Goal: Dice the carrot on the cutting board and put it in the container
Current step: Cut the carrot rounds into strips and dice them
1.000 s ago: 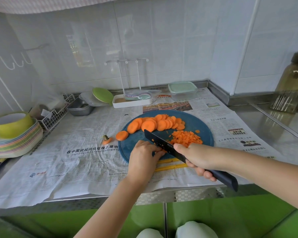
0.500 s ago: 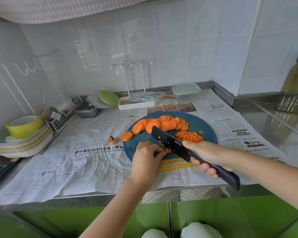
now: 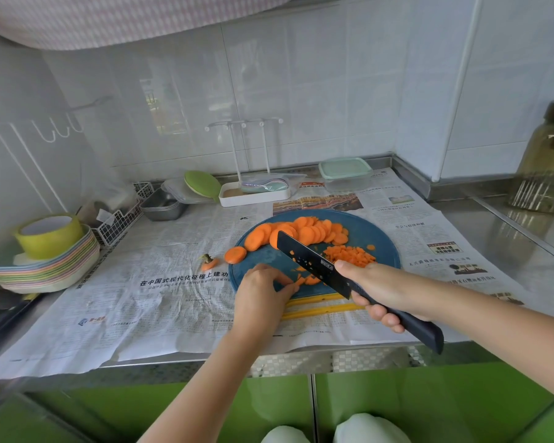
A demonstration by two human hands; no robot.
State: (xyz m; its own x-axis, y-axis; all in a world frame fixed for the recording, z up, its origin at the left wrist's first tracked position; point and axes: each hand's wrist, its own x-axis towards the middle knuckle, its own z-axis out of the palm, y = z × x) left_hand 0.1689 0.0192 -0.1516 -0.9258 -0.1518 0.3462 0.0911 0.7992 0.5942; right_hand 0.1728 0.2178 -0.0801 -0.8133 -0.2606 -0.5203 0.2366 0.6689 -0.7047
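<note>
Centrally, a round blue cutting board (image 3: 381,241) lies on newspaper (image 3: 173,298) spread over a steel counter (image 3: 509,238), seen from above by the person at work. The left hand (image 3: 263,292) rests at the board's near edge, its fingers (image 3: 285,284) bent down with the tips holding a small cluster of carrot pieces (image 3: 309,279) against the board. The right hand (image 3: 384,289) is wrapped firmly round the dark handle of a black knife (image 3: 311,263), with one fingertip laid on the flat of the blade. The blade slants across the board just beside the left fingertips, its point reaching toward the far left. Whether the edge touches the board cannot be told.

Overlapping round carrot slices (image 3: 301,233) lie fanned along the far side of the board. A heap of diced carrot (image 3: 349,254) sits on the board's right half, just beyond the right hand. One single slice (image 3: 235,254) lies at the board's left rim, and the trimmed carrot top (image 3: 209,262) lies on the paper beside it.

The clear container (image 3: 346,174), with its pale green lid on, stands against the tiled wall, well apart from the board. A stack of pastel plates (image 3: 45,270) sits at far left.
</note>
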